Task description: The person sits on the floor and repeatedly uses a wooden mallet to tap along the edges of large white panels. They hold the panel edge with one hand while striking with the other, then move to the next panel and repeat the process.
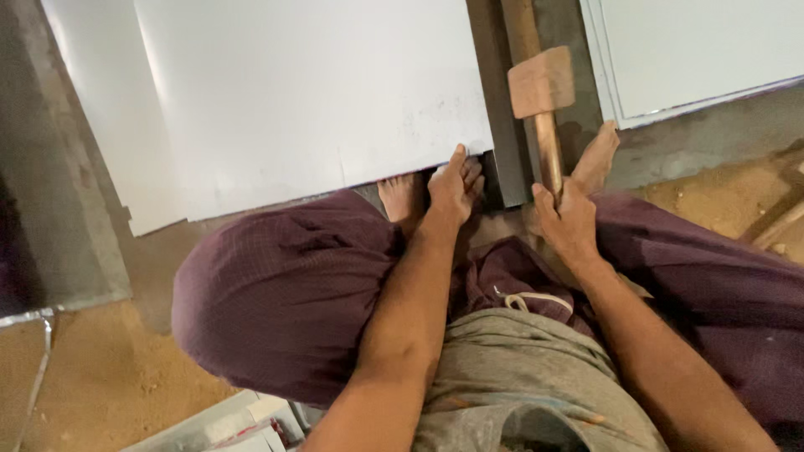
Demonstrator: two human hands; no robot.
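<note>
Left hand (453, 186) presses fingers-together onto the near edge of the large white metal sheet (310, 92). Right hand (566, 219) is clamped around the wooden mallet (544, 105), its square head just beyond the knuckles.

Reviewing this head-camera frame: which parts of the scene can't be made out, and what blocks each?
- Left hand fingertips: tucked under the near edge of the white sheet, so the grip is unclear.
- Right hand palm: faces away; only the wooden mallet handle emerging from it shows.
- Second white panel: cut off by the top and right edges.
- Dark strip beside the sheet: its lower end is hidden behind the hands.
</note>
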